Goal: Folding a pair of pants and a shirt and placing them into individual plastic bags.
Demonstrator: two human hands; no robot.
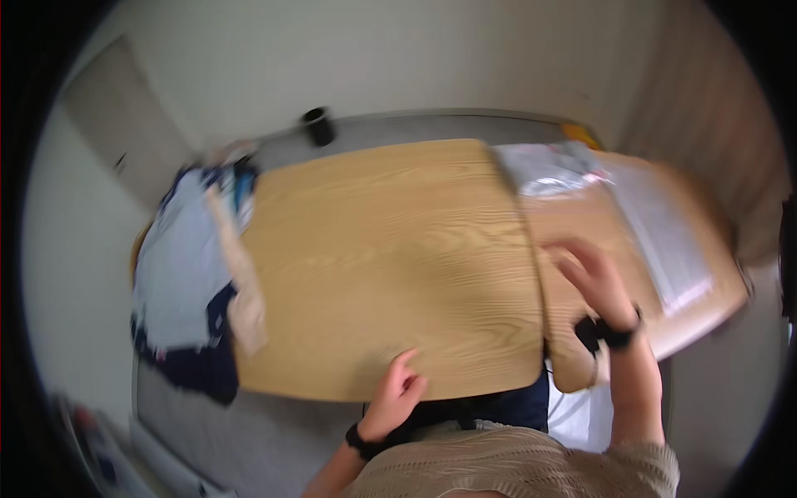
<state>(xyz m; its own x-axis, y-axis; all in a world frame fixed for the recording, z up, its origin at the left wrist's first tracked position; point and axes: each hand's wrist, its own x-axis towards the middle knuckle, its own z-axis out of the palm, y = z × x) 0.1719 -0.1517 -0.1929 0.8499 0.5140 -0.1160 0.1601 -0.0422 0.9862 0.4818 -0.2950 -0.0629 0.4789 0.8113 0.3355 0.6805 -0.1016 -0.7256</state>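
Note:
Over the front edge of the wooden table (390, 249) is my left hand (397, 397), its index finger stretched out and the others partly curled, with nothing seen in it. My right hand (594, 278) hovers above the second wooden table (581, 220) at the right, close to the seam between the two. Its fingers are bent but apart, slightly smeared by motion, and hold nothing visible. Nearest to it lies a stack of flat clear plastic bags (662, 236). Beyond that sits a crumpled clear plastic package (548, 170) with something greyish inside.
A pile of clothes (184, 266), light blue and navy, covers the left end of the table, with a beige garment (242, 290) along its right side. A black bin (318, 127) stands on the floor by the far wall. A curtain (706, 116) hangs at the right.

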